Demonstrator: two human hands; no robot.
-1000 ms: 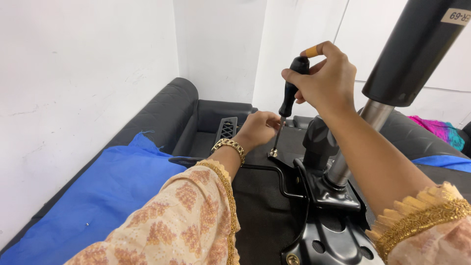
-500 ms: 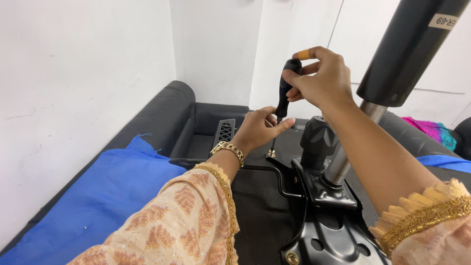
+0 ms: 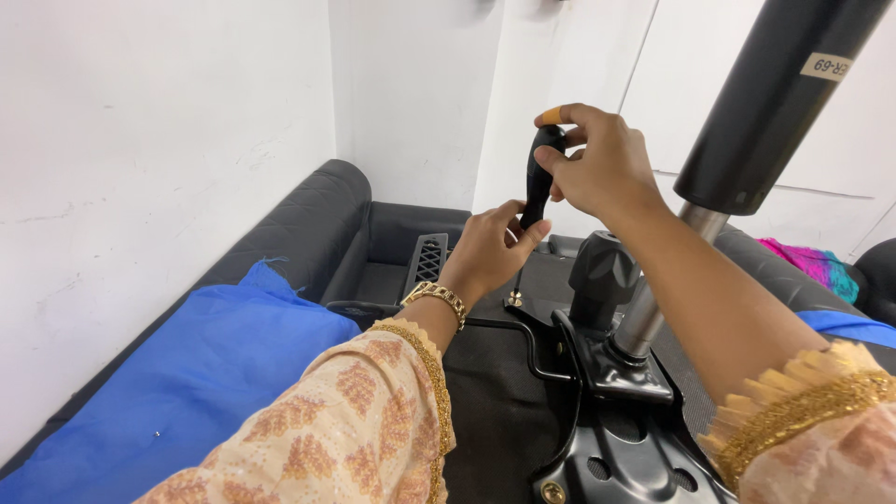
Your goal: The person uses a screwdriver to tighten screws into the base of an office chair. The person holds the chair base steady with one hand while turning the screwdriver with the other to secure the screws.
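Note:
My right hand (image 3: 597, 168) grips the black handle of a screwdriver (image 3: 539, 182) with an orange cap, held upright. Its shaft runs down to a brass screw (image 3: 513, 300) on the dark underside of an upturned chair seat (image 3: 495, 411). My left hand (image 3: 490, 247) is curled around the lower handle and shaft, steadying it. To the right of the screwdriver stands the black metal seat mechanism (image 3: 616, 373) with a knob (image 3: 604, 271) and the chair's gas cylinder (image 3: 747, 121) rising up and right.
A dark grey sofa (image 3: 308, 224) carries the seat, with blue cloth (image 3: 196, 373) spread on its left part. A black vented plastic piece (image 3: 427, 261) lies behind my left hand. White walls stand close on the left and behind. Pink and teal fabric (image 3: 812, 266) lies at the right.
Both hands stay on the screwdriver. My right hand has turned on the handle, and the left hand's fingers have shifted up around the shaft. The view has shifted slightly.

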